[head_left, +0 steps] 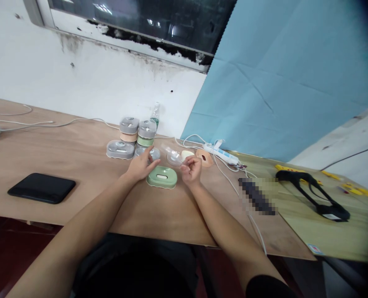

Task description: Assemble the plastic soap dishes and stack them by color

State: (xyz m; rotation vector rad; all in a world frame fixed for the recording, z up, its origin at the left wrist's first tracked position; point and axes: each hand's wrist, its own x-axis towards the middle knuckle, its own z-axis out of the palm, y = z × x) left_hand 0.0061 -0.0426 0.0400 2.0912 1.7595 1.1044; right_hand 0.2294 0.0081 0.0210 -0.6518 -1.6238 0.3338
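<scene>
A green oval box (161,177) with a slot in its top sits on the table in front of me. My left hand (141,164) is just left of it, fingers apart, its fingertips near the box's upper left edge. To the right of the box, my right hand (192,169) is raised with its fingers curled together in a pinch. Clear plastic (174,157) lies right beside those fingertips; whether they grip it cannot be made out. Behind my left hand, a clear-topped box (153,154) is partly covered by the fingers.
Grey-lidded boxes (129,124) are stacked near the wall, by a clear bottle (155,114). A peach lid (204,158) and a white power strip (221,154) lie right. A black tablet-like slab (41,188) is left; a black strap frame (314,194) is far right.
</scene>
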